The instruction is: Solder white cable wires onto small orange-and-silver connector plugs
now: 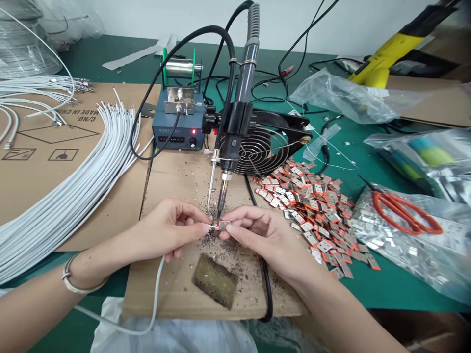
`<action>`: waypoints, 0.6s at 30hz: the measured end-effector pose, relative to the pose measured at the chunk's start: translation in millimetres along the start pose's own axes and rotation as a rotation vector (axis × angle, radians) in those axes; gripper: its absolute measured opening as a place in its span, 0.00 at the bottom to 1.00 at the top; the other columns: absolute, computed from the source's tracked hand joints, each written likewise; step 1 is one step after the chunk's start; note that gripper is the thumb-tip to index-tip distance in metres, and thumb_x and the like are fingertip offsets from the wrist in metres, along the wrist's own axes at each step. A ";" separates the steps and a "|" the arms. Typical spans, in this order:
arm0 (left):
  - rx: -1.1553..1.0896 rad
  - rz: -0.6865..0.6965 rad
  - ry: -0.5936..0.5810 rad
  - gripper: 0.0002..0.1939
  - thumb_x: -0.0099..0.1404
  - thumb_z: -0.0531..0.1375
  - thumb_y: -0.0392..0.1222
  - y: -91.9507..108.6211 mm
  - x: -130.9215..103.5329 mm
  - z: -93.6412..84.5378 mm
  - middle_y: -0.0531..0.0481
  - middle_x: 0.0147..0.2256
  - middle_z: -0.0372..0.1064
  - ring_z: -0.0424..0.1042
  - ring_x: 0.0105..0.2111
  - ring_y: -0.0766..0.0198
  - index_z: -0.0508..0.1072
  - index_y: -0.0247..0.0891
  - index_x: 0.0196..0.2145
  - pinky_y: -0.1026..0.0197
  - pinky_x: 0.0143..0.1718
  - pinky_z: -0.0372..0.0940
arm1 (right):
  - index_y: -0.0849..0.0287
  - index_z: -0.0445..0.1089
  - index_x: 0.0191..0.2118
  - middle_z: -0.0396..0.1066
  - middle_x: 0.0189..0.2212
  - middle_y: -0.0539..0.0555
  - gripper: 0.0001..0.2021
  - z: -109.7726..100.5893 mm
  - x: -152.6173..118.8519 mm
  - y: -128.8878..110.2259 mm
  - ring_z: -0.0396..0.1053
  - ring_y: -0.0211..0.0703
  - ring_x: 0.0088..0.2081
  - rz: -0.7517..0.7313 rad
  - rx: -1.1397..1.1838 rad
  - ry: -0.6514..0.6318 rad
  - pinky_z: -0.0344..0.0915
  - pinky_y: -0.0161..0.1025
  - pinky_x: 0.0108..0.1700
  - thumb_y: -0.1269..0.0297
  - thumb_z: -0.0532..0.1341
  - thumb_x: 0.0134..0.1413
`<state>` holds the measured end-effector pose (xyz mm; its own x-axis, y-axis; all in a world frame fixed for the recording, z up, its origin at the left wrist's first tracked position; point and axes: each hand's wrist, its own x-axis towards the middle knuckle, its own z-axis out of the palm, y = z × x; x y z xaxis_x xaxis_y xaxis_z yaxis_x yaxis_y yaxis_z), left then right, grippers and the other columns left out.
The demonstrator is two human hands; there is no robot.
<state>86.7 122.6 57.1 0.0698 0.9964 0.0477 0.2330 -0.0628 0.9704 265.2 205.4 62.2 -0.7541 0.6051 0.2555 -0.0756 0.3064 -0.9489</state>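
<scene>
Between thumb and fingers, my left hand (184, 228) pinches the end of a white cable (159, 284), which hangs down toward my lap. My right hand (253, 230) grips a small metal USB connector (223, 225) with an orange part, held against the cable end. Right above the joint is the tip of a soldering iron (222, 196), fixed upright in a stand. A thin metal solder feed tube (211, 189) comes down beside the tip. Whether the tip touches the connector, I cannot tell.
A blue solder feeder (176, 132) with a solder reel (179, 68) stands behind. White cables (84, 181) lie left; a pile of USB connectors (320, 211) lies right. A brown sponge (215, 281) sits in front. Orange-handled scissors (405, 213) rest on a plastic bag (415, 255). A fan (265, 147) stands behind the iron.
</scene>
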 end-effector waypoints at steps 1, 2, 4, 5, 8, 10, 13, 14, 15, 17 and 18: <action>-0.008 -0.005 0.000 0.08 0.59 0.58 0.41 0.2 0.3 -0.1 0.61 0.16 0.57 0.56 0.10 0.77 0.69 0.33 0.33 0.76 0.08 0.53 | 0.59 0.73 0.32 0.75 0.25 0.52 0.06 0.3 0.0 -0.5 0.72 0.34 0.28 0.002 0.005 -0.001 0.66 0.28 0.31 0.66 0.66 0.46; -0.015 -0.010 0.000 0.08 0.59 0.58 0.41 0.3 0.6 -0.3 0.61 0.16 0.57 0.56 0.10 0.77 0.69 0.33 0.33 0.76 0.08 0.53 | 0.59 0.73 0.32 0.75 0.25 0.52 0.06 0.6 -0.1 -1.1 0.72 0.34 0.28 0.005 0.006 -0.001 0.66 0.28 0.31 0.66 0.66 0.46; -0.026 -0.018 -0.001 0.08 0.59 0.58 0.41 0.2 1.2 -0.6 0.61 0.16 0.58 0.55 0.10 0.77 0.69 0.34 0.33 0.76 0.08 0.54 | 0.59 0.73 0.32 0.75 0.25 0.51 0.06 1.1 -0.5 -2.0 0.72 0.35 0.28 0.016 0.003 0.002 0.66 0.29 0.31 0.67 0.67 0.45; -0.028 -0.020 -0.002 0.07 0.59 0.58 0.41 -0.1 1.4 -0.8 0.61 0.16 0.58 0.55 0.10 0.77 0.69 0.34 0.33 0.76 0.08 0.54 | 0.59 0.73 0.32 0.75 0.25 0.51 0.06 1.3 -0.7 -2.3 0.72 0.35 0.28 0.020 -0.002 0.004 0.66 0.29 0.31 0.67 0.67 0.44; -0.020 -0.029 -0.006 0.08 0.59 0.58 0.42 -1.3 1.8 -1.6 0.61 0.14 0.57 0.55 0.10 0.76 0.69 0.34 0.34 0.76 0.08 0.54 | 0.59 0.73 0.32 0.75 0.25 0.51 0.06 1.7 -1.2 -2.5 0.72 0.35 0.28 0.019 -0.022 0.010 0.65 0.29 0.31 0.68 0.66 0.44; -0.010 -0.034 -0.006 0.08 0.60 0.58 0.42 -2.2 2.3 -2.1 0.61 0.13 0.57 0.55 0.09 0.76 0.70 0.34 0.34 0.76 0.08 0.54 | 0.59 0.73 0.31 0.75 0.25 0.51 0.05 2.1 -0.8 -2.2 0.72 0.34 0.28 0.014 -0.037 0.025 0.65 0.28 0.30 0.68 0.66 0.44; 0.004 -0.034 -0.006 0.08 0.60 0.57 0.42 -3.1 2.9 -2.1 0.61 0.12 0.57 0.54 0.09 0.76 0.70 0.34 0.34 0.76 0.08 0.53 | 0.60 0.72 0.31 0.76 0.25 0.52 0.06 3.1 0.4 -2.0 0.72 0.35 0.28 0.014 -0.059 0.051 0.65 0.28 0.29 0.69 0.66 0.43; 0.009 -0.032 -0.003 0.08 0.60 0.57 0.42 -3.2 3.1 -1.9 0.61 0.12 0.57 0.54 0.09 0.76 0.70 0.34 0.33 0.76 0.08 0.53 | 0.60 0.72 0.31 0.76 0.25 0.52 0.05 3.5 0.8 -2.0 0.72 0.35 0.28 0.014 -0.064 0.056 0.65 0.29 0.30 0.69 0.65 0.43; 0.011 -0.031 0.001 0.08 0.60 0.57 0.42 -3.2 3.1 -1.7 0.61 0.13 0.57 0.54 0.09 0.76 0.69 0.34 0.33 0.76 0.08 0.53 | 0.60 0.72 0.30 0.76 0.25 0.52 0.05 3.9 1.1 -2.0 0.73 0.35 0.28 0.016 -0.068 0.059 0.65 0.29 0.30 0.69 0.65 0.42; 0.014 -0.032 0.010 0.07 0.60 0.57 0.41 -3.1 3.0 -1.0 0.62 0.13 0.57 0.54 0.09 0.77 0.69 0.34 0.33 0.76 0.08 0.53 | 0.60 0.72 0.30 0.76 0.25 0.51 0.05 4.4 1.4 -1.8 0.73 0.36 0.28 0.018 -0.077 0.063 0.66 0.29 0.29 0.69 0.65 0.42; 0.015 -0.036 0.013 0.07 0.60 0.57 0.40 -3.1 2.8 -0.7 0.62 0.13 0.57 0.54 0.09 0.77 0.69 0.33 0.33 0.76 0.08 0.53 | 0.60 0.72 0.30 0.76 0.25 0.51 0.05 4.4 1.3 -1.6 0.73 0.36 0.28 0.015 -0.080 0.063 0.66 0.29 0.29 0.69 0.65 0.42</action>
<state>85.4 125.7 54.4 0.0483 0.9987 0.0164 0.2497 -0.0280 0.9679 261.4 202.4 63.2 -0.7118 0.6546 0.2546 -0.0099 0.3531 -0.9355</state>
